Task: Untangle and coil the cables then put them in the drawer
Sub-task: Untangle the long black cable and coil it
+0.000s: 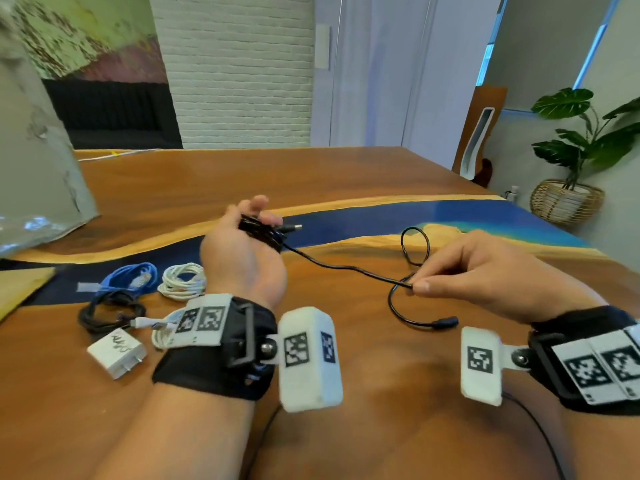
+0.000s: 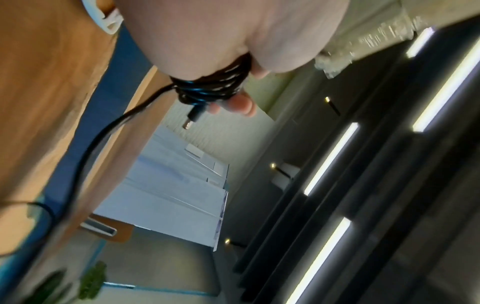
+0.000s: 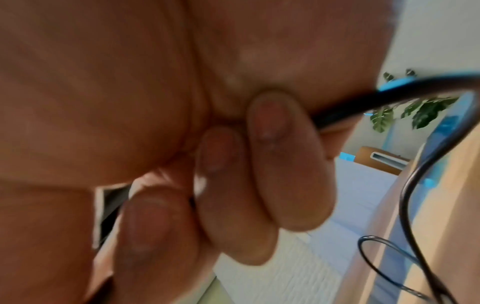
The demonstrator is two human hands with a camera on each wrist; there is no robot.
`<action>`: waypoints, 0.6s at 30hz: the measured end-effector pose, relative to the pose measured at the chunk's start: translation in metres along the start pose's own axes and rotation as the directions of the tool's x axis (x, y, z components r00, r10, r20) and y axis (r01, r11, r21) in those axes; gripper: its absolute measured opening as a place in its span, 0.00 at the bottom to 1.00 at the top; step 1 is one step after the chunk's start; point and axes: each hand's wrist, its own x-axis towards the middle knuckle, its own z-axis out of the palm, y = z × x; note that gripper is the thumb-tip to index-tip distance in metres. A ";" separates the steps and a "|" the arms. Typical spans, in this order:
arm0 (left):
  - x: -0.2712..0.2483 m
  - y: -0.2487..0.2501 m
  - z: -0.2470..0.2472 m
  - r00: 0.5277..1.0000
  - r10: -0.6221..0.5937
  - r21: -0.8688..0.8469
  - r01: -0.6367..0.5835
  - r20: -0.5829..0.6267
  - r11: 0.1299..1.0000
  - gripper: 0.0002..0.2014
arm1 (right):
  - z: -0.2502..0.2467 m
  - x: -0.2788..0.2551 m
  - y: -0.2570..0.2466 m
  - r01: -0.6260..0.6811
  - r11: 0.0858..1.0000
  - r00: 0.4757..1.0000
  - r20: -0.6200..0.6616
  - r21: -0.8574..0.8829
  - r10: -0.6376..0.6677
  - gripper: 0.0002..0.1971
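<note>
1. The left hand [image 1: 242,258] is up above the wooden table [image 1: 346,174] with its palm turned up. Its fingers bend around a small bunch of black cable [image 1: 349,270] loops. A plug on one end [image 1: 292,228] sticks out past the fingers.
2. The black cable runs from that bunch across to the right hand [image 1: 485,271].
3. The right hand pinches the cable between thumb and pointer finger. Its other fingers are curled in.
4. Past the pinch, the cable makes 1 loop behind the right hand and 1 curve in front. Its other plug [image 1: 446,322] lies on the table.
5. To the left on the table lie a coiled blue cable [image 1: 130,277], a coiled white cable [image 1: 183,280], another coiled black cable [image 1: 110,313] and a white charger block [image 1: 116,351].
6. The drawer cannot be seen in any view.
</note>
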 end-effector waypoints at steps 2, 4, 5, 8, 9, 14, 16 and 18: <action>-0.005 -0.013 0.001 0.999 0.050 0.309 -0.049 0.004 0.950 0.10 | 0.003 -0.002 -0.005 0.099 0.994 0.995 -0.001 0.045 -0.099 0.08; -0.013 -0.028 0.000 0.996 0.040 0.640 -0.082 0.079 0.764 0.13 | 0.005 -0.004 -0.009 0.193 0.976 0.981 -0.006 0.105 -0.193 0.07; -0.017 -0.034 -0.001 0.992 -0.007 0.769 -0.093 0.126 0.633 0.15 | 0.006 -0.004 -0.010 0.236 0.962 0.971 -0.007 0.139 -0.237 0.07; -0.031 -0.044 -0.003 0.923 -0.313 0.964 -0.162 0.224 0.212 0.16 | 0.010 -0.003 -0.010 0.363 0.911 0.932 -0.072 0.194 -0.356 0.08; -0.038 -0.046 -0.001 0.874 -0.431 0.974 -0.200 0.226 0.104 0.17 | 0.011 -0.001 -0.009 0.395 0.896 0.917 -0.143 0.202 -0.372 0.06; -0.052 -0.039 0.009 0.698 -0.684 0.974 -0.097 0.212 0.203 0.36 | 0.009 0.011 0.006 0.353 0.929 0.831 -0.492 0.107 -0.259 0.05; -0.052 -0.032 0.011 0.640 -0.716 0.927 0.017 0.278 0.375 0.42 | 0.011 0.016 0.013 0.303 0.948 0.819 -0.535 0.094 -0.208 0.08; -0.053 -0.025 0.011 0.616 -0.702 0.860 0.076 0.358 0.505 0.35 | 0.011 0.018 0.018 0.259 0.961 0.815 -0.556 0.094 -0.165 0.09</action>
